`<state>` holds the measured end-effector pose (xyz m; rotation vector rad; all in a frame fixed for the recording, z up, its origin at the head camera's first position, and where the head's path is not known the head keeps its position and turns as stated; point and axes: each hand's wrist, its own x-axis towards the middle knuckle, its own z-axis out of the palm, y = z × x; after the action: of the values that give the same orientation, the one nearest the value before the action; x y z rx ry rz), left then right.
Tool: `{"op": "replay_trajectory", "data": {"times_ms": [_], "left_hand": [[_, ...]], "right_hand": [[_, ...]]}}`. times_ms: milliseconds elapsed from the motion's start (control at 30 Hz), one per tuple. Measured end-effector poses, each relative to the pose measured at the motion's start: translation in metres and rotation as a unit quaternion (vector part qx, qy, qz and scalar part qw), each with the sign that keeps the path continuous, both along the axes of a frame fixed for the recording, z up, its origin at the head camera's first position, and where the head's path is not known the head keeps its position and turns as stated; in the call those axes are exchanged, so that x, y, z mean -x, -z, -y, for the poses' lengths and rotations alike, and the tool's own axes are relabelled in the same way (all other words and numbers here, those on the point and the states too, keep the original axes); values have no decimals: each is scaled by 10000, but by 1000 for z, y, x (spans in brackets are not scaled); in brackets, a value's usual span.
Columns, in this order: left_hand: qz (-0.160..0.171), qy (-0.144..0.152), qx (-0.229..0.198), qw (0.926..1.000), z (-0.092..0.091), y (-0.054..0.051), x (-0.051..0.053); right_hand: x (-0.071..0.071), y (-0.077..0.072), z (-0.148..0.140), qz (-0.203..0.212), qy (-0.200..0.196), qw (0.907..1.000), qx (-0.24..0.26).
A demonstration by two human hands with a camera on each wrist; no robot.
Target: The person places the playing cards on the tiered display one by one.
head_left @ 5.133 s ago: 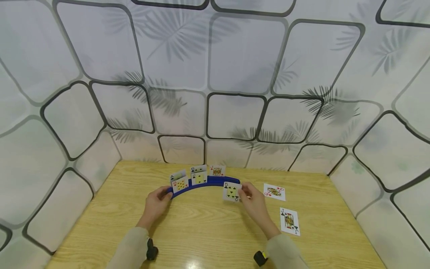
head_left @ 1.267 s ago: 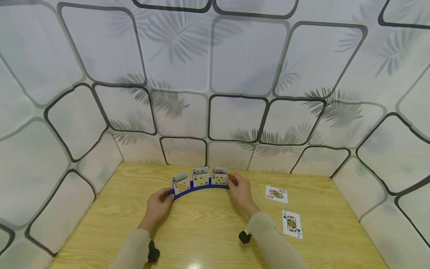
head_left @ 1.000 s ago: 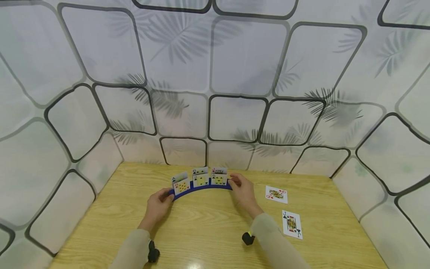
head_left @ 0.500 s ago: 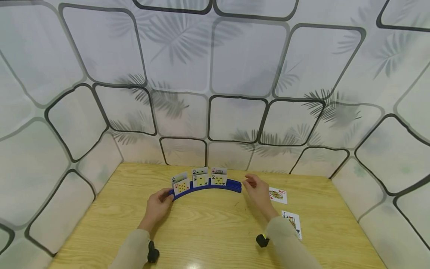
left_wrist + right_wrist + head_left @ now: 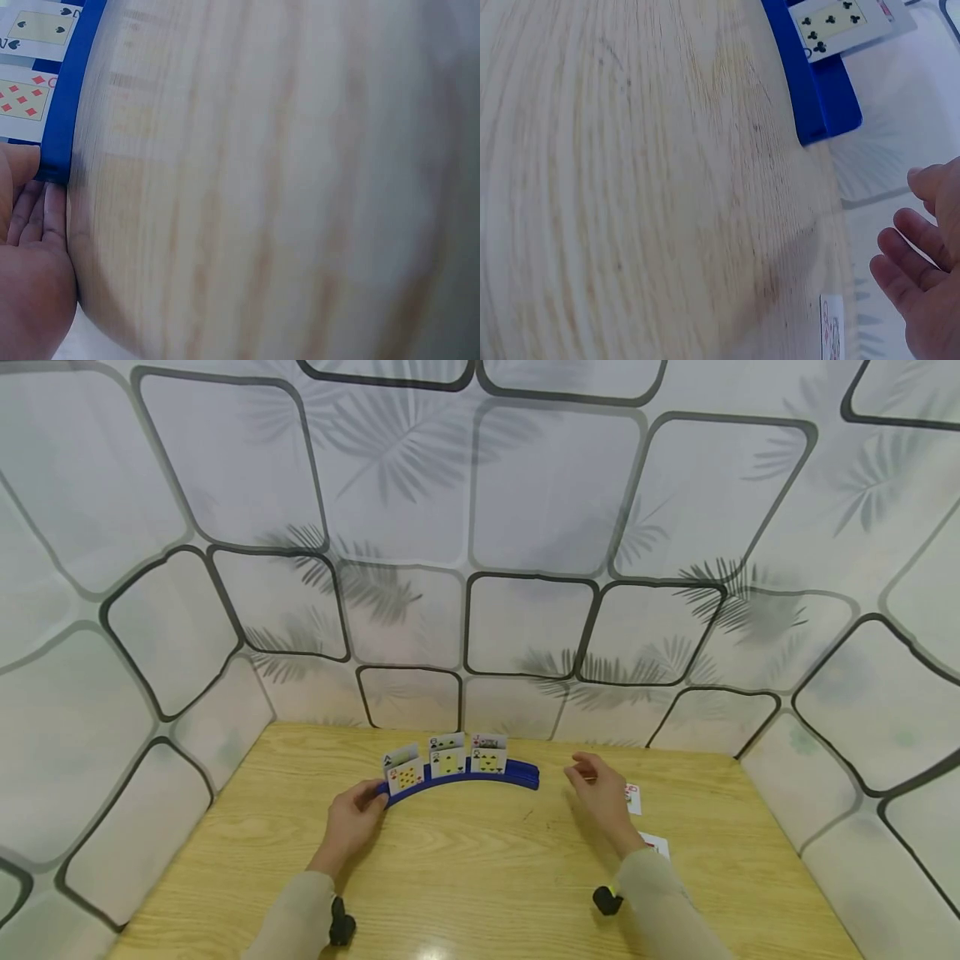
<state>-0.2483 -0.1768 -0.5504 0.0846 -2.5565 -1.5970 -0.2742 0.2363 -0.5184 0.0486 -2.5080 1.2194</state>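
Observation:
A curved blue card holder point(image 5: 525, 774) stands on the wooden table with two rows of playing cards upright in its slots. My left hand point(image 5: 356, 821) grips its left end between thumb and fingers, beside a diamonds card point(image 5: 406, 776). The two of spades point(image 5: 447, 763) is in the front row's middle, and the five of clubs point(image 5: 488, 762) stands to its right. Behind them, the back-row cards are partly covered. My right hand point(image 5: 601, 793) hovers right of the holder with loosely bent fingers, holding nothing. Under it, the queen of diamonds point(image 5: 634, 799) is partly hidden.
The jack of clubs point(image 5: 657, 844) lies face up at the right, mostly covered by the right forearm. A patterned white curtain wall point(image 5: 525, 618) rises behind the table point(image 5: 450, 877). The holder's right end has bare slots.
The five of clubs went from my right hand into the holder's front row. That hand let go and moved right, covering parts of the two loose cards. My left hand kept its grip.

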Motion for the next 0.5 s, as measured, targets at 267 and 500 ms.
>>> {"op": "replay_trajectory", "data": {"times_ms": [267, 500], "left_hand": [[18, 9, -67, 10000, 0, -2, -1], [47, 5, -90, 9999, 0, -2, -1]], "right_hand": [[-4, -3, -22, 207, 144, 9994, -224], [-9, -2, -44, 544, 219, 9979, -269]]}}
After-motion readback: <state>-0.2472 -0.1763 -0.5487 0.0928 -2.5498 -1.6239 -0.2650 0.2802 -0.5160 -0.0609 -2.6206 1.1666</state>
